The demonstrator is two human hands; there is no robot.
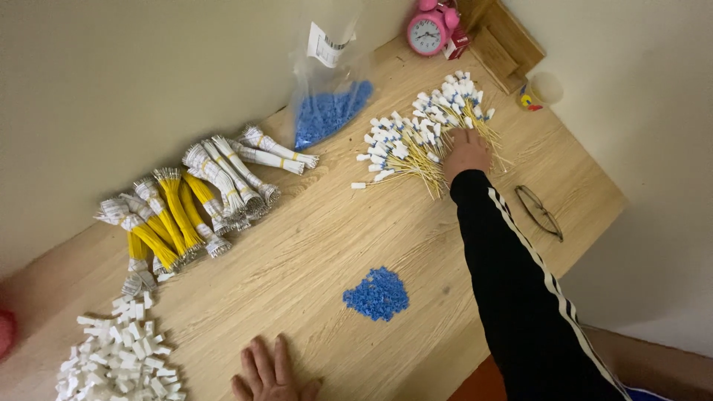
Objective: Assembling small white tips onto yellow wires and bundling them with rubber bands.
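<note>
While reaching far across the pale wooden table (pixel 312 252), right hand (pixel 466 151) pressing into heap of yellow wires with white connectors (pixel 416 145), grasp unclear, left hand (pixel 271 371) flat, fingers spread, near small pile of blue plastic pieces (pixel 376 294).

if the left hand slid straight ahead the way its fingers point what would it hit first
Most likely the small pile of blue plastic bits, just ahead and slightly right of the left hand lying flat on the wooden table; a dead-straight line might narrowly miss it.
</note>
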